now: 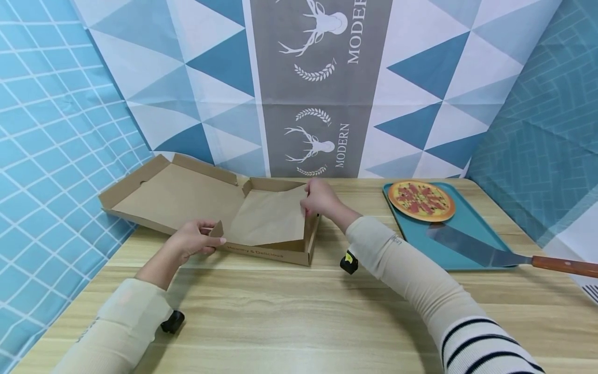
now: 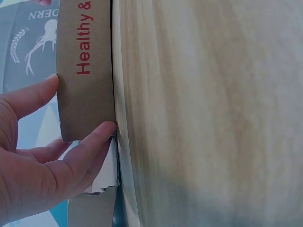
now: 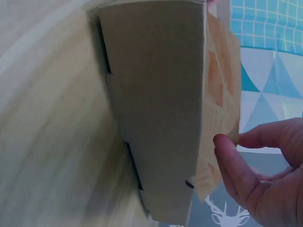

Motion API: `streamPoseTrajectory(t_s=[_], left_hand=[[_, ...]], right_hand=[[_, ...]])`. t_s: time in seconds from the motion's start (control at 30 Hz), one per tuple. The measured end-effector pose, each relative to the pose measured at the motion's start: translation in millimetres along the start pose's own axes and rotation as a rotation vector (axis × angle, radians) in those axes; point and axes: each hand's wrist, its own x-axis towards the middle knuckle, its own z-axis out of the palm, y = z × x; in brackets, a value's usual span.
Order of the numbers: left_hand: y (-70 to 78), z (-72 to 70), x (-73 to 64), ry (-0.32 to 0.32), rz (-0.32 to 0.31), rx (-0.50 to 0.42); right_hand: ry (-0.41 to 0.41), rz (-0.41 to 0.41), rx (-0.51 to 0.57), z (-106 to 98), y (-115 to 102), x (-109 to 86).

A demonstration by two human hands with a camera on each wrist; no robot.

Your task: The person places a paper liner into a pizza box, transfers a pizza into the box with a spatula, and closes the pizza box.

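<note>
An unfolded cardboard pizza box (image 1: pixel 266 253) stands on the table, its lid (image 1: pixel 187 192) laid out to the left. My left hand (image 1: pixel 193 240) holds the box at its front left corner; in the left wrist view the thumb touches one edge of the printed front wall (image 2: pixel 87 99) and a fingertip the other. With thumb and finger, my right hand (image 1: pixel 322 200) pinches a sheet of brown paper (image 1: pixel 273 215) at its right side, over the box's base. Print shows on the paper (image 3: pixel 222 104) in the right wrist view. The sheet hides most of the box's inside.
On the right, a teal tray (image 1: pixel 481 223) bears a round pizza (image 1: pixel 420 201) near its back. A metal spatula (image 1: pixel 472 246) lies across the tray, its wooden handle (image 1: pixel 565 265) reaching past the right edge. Patterned cloth (image 1: pixel 322 93) hangs behind the table.
</note>
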Motion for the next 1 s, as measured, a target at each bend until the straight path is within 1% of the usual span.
streamPoseTrajectory(t_s=[0.07,0.2,0.3,0.53,0.67,0.77,0.87,1.0], left_hand=[[-0.4,0.1,0.7,0.001,0.001,0.0],[-0.6,-0.1,1.4,0.003,-0.004,0.0],[0.1,-0.3,0.7,0.002,-0.002,0.002],[-0.9,-0.6,-0.5,0.004,0.011,-0.001],[-3.3,-2.1,0.1,0.007,0.012,-0.004],[-4.7,-2.0,0.9,0.011,0.014,-0.006],[-5.9,-1.3,1.9,0.016,0.018,-0.006],[-5.8,-0.9,2.0,0.023,0.023,-0.007]], right_hand=[[-0.032,-0.016,-0.076,-2.8,-1.4,0.6],[-0.106,-0.072,-0.253,-10.2,-7.9,2.6],[-0.137,-0.103,-0.329,-13.9,-14.5,2.8],[-0.182,-0.13,-0.417,-12.0,-26.6,4.5],[-0.209,-0.162,-0.477,-7.2,-35.4,10.0],[-0.237,-0.175,-0.498,-2.6,-43.1,15.3],[-0.273,-0.192,-0.55,2.6,-51.9,20.1],[-0.356,-0.206,-0.612,9.9,-63.5,25.3]])
